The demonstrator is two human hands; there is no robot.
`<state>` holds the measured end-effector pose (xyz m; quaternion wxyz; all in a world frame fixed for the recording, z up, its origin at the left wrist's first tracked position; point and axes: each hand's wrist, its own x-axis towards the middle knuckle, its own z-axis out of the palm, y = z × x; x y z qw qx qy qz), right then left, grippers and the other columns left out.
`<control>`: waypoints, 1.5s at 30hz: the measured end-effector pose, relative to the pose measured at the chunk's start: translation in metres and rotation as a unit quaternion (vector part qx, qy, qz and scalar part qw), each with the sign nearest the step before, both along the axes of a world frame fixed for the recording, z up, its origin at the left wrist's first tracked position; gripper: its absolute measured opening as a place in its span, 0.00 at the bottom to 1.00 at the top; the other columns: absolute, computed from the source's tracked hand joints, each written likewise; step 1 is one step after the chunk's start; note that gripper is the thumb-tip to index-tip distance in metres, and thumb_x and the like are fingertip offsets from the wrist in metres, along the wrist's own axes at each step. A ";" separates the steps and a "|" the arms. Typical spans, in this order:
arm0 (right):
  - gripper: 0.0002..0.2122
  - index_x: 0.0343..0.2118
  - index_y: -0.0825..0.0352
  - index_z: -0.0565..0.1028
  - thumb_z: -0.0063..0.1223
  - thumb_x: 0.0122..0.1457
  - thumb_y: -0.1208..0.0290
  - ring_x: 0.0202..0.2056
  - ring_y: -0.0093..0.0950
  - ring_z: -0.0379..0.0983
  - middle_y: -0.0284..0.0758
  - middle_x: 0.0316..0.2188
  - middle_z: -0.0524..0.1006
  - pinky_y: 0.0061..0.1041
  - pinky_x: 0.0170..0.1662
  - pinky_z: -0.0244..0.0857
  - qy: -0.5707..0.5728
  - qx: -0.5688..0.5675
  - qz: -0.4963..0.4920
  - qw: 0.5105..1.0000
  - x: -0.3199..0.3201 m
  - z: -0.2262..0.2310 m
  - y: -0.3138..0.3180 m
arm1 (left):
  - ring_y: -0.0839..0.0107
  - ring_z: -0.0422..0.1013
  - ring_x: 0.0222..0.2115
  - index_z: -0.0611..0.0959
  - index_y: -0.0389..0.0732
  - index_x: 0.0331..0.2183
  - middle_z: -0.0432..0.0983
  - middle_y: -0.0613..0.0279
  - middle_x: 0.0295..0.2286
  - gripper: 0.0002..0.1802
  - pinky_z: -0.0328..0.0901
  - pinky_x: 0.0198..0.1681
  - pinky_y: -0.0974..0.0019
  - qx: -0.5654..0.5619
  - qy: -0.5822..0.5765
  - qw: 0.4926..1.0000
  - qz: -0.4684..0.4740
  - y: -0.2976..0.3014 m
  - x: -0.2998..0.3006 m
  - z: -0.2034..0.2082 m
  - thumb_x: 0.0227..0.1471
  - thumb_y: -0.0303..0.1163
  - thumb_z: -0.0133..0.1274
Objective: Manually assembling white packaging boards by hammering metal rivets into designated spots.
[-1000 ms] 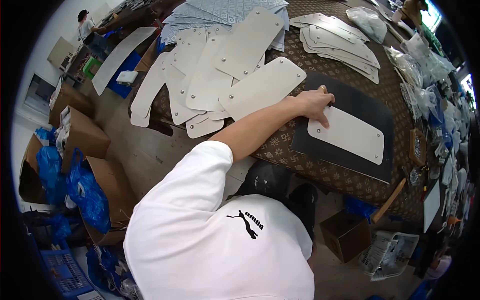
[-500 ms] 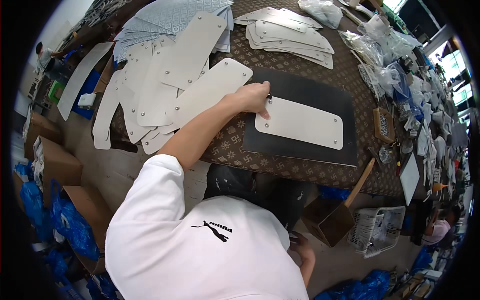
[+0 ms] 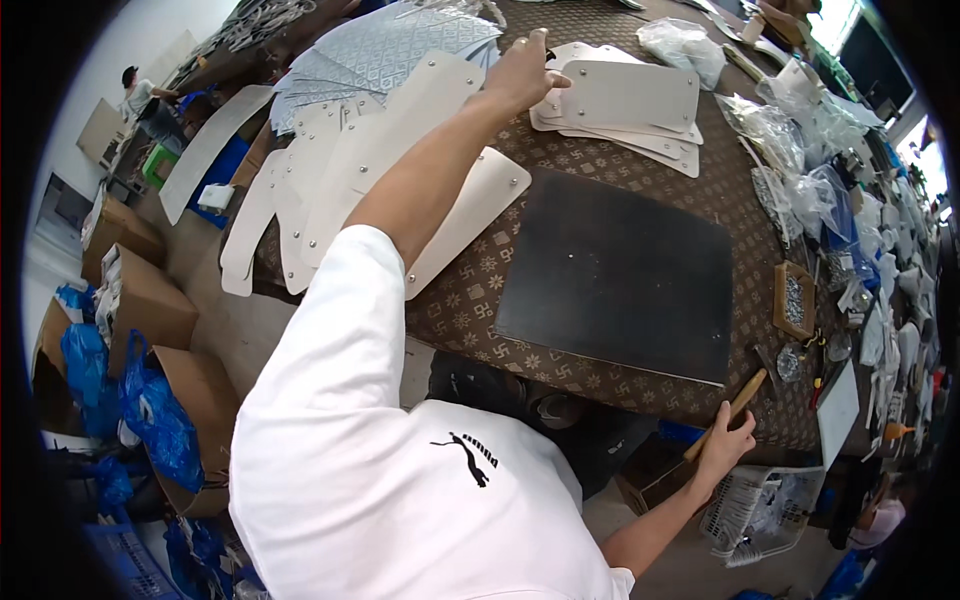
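My left hand [image 3: 524, 76] reaches over the far part of the table, its fingers apart. The thumb is at the left end of a white panel [image 3: 640, 92] with rounded corners and small metal studs. That panel lies on a stack of similar panels [image 3: 668, 150]. My right hand [image 3: 727, 446], with spread fingers, is beside a wooden handle [image 3: 744, 396] at the table's near right edge. One finger overlaps the handle; a firm grip does not show. Between the hands lies a bare black board [image 3: 620, 275] on the brown patterned tablecloth [image 3: 455, 315].
Many studded white panels [image 3: 335, 190] overlap at the left, below a fan of patterned sheets [image 3: 390, 45]. To the right are a small wooden tray of metal pieces [image 3: 794, 300] and plastic bags [image 3: 770, 130]. A white basket [image 3: 735, 510] stands below the table; cartons [image 3: 150, 300] line the left.
The white panel has moved from the black board to the far stack, along with my left hand. My right hand has come up from beside my body to the wooden handle.
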<state>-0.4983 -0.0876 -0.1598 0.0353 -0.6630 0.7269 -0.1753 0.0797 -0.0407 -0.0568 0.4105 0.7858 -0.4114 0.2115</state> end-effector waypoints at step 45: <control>0.17 0.58 0.52 0.64 0.50 0.69 0.71 0.17 0.16 0.56 0.28 0.24 0.67 0.16 0.16 0.51 -0.736 0.243 0.032 0.632 -0.023 -0.011 0.004 | 0.54 0.76 0.41 0.83 0.34 0.40 0.80 0.47 0.38 0.20 0.68 0.46 0.53 0.286 0.131 0.916 -0.248 0.110 -0.121 0.067 0.53 0.41 0.62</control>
